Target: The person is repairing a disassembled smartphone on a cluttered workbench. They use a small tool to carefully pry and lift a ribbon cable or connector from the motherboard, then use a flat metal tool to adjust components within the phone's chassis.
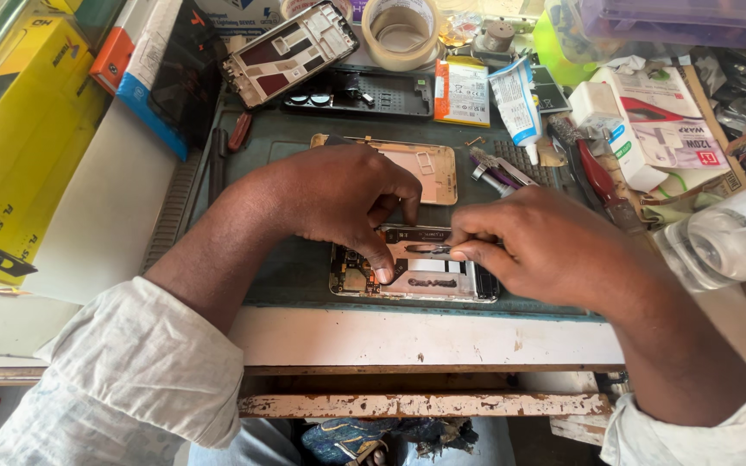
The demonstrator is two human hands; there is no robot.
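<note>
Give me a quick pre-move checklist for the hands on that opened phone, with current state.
1. Opened phone lies flat on the work mat: ok.
2. Left hand steadies it, fingertip pressing the board end: ok.
3. Right hand pinches a small part at the phone's middle: ok.
4. Part seated: cannot tell, fingers cover it.
5. Tweezers within reach beside the hands: ok.
6. Loose screws nearby: cannot tell.

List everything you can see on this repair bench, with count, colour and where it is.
opened phone: one, silver and black, front of mat, under both hands
back cover: one, gold, behind the hands
phone frame: one, silver, rear left
tape roll: one, beige, rear centre
tube: one, white and blue, rear right
box: one, yellow, far left
bottle: one, clear, right edge
left hand: on the phone
right hand: pinching a small part
</note>
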